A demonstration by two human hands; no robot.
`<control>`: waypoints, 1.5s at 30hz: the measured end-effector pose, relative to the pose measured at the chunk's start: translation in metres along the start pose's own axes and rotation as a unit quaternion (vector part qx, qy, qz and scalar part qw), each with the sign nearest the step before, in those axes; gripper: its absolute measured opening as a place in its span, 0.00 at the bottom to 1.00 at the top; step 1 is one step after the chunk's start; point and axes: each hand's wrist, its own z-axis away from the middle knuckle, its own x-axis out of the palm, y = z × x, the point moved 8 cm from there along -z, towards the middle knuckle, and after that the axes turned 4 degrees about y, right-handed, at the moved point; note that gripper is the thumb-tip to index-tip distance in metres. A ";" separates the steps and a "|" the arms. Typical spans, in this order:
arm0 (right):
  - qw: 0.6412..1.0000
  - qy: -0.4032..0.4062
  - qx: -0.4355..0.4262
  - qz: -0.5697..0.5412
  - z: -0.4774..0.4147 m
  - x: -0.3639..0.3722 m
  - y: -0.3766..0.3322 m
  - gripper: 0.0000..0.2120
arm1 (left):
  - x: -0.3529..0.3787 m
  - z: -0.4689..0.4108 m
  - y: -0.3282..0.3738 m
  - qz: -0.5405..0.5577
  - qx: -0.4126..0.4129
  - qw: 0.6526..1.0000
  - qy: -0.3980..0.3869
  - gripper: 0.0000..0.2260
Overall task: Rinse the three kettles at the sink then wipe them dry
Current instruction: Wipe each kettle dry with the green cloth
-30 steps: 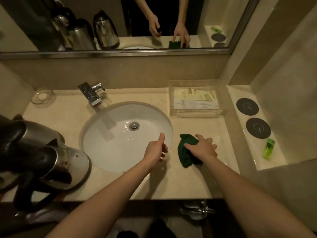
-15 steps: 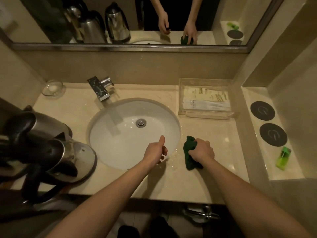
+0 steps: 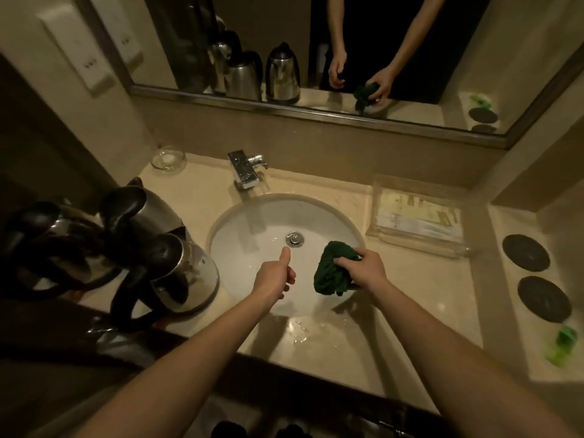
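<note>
Three steel kettles with black handles stand crowded on the counter's left: the nearest kettle [image 3: 186, 276] beside the basin, a second kettle [image 3: 142, 213] behind it, a third kettle [image 3: 53, 248] at the far left. My right hand [image 3: 363, 270] grips a bunched dark green cloth [image 3: 331, 273] and holds it above the right side of the white sink [image 3: 252, 222]. My left hand [image 3: 273, 278] hovers over the basin's front, fingers curled, thumb up, holding nothing. The chrome tap [image 3: 245, 170] is not running.
A glass dish [image 3: 167, 159] sits at the back left. A clear tray of packets [image 3: 417, 216] stands right of the sink. On the right ledge lie two black coasters [image 3: 526, 251] and a green bottle [image 3: 562, 346]. Water puddles on the counter's front edge [image 3: 300, 333].
My right hand has lifted the green cloth off the counter and carried it left, over the basin. The left hand has stayed above the sink's front. The view has shifted left.
</note>
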 end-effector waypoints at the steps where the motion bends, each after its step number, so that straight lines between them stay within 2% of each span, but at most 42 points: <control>1: 1.000 -0.022 -0.004 -0.017 0.004 0.013 -0.008 0.13 | -0.013 0.001 0.000 0.010 0.000 1.000 0.014 0.29; 9: 0.987 -0.136 -0.040 -0.071 0.043 0.118 -0.058 0.12 | -0.113 0.018 0.005 0.093 0.042 0.988 0.113 0.28; 14: 0.980 -0.180 -0.038 -0.075 0.070 0.177 -0.070 0.13 | -0.190 0.030 0.001 0.181 0.069 0.958 0.213 0.30; 22: 0.978 -0.188 -0.021 -0.086 0.107 0.239 -0.069 0.13 | -0.280 0.056 -0.017 0.124 0.120 0.927 0.332 0.25; 27: 0.982 -0.149 -0.002 -0.115 0.117 0.249 -0.065 0.14 | -0.294 0.054 -0.029 0.088 0.133 0.932 0.324 0.24; 32: 0.985 -0.117 -0.002 -0.127 0.126 0.255 -0.060 0.14 | -0.290 0.033 -0.060 0.083 0.078 0.951 0.289 0.24; 38: 0.984 -0.074 0.010 -0.160 0.131 0.262 -0.048 0.12 | -0.278 0.022 -0.077 0.046 0.025 0.968 0.247 0.30; 45: 0.981 -0.051 0.063 -0.177 0.133 0.272 -0.013 0.07 | -0.271 0.018 -0.097 0.150 0.007 0.974 0.168 0.32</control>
